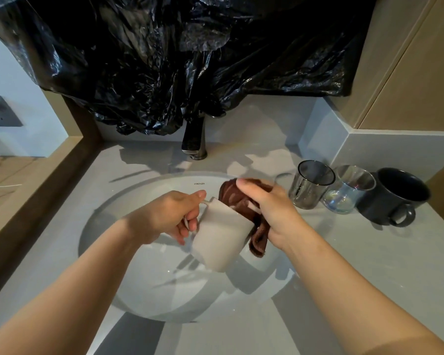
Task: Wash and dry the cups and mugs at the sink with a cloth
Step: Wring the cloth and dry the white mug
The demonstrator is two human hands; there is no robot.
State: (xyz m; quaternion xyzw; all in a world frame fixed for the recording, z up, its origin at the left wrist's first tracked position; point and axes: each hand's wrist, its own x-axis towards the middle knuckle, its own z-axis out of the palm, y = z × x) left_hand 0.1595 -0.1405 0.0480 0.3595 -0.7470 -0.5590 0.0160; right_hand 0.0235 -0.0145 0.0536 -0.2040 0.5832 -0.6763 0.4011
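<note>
Centre of frame, above the white oval sink basin [128, 285]: a white ceramic mug [222, 242], held clear of the basin floor. It is tilted, mouth toward the upper right, base toward the lower middle.

Left hand [168, 216] has the mug by its handle. Fingers are curled through the loop, thumb laid along the top of it.

Right hand [269, 213] sits just right of the mug's mouth, fingers clenched round a dark brown cloth [235, 198]. The cloth is bunched against the mouth and pushed into it. One end hangs below the right hand, beside the mug wall. Both forearms are bare and enter from the lower corners.

The basin is set in a grey stone tabletop [369, 272]. A dark metal faucet [194, 140] stands behind the basin, upper middle.

Right of frame, on the tabletop, three vessels stand upright in a close row:
- a smoked grey glass tumbler [309, 188], nearest the basin
- a clear iridescent glass [347, 193], just beside it
- a black ceramic mug [395, 196], farthest right, handle turned toward the lower edge

Cannot tell whether the three touch.

Upper frame: a crumpled black plastic sheet [177, 60] covers the wall, its lower edge draped over the top of the faucet. A grey wall socket [0, 111] sits at the far left edge. Tan wood panelling [408, 73] fills the upper right.
</note>
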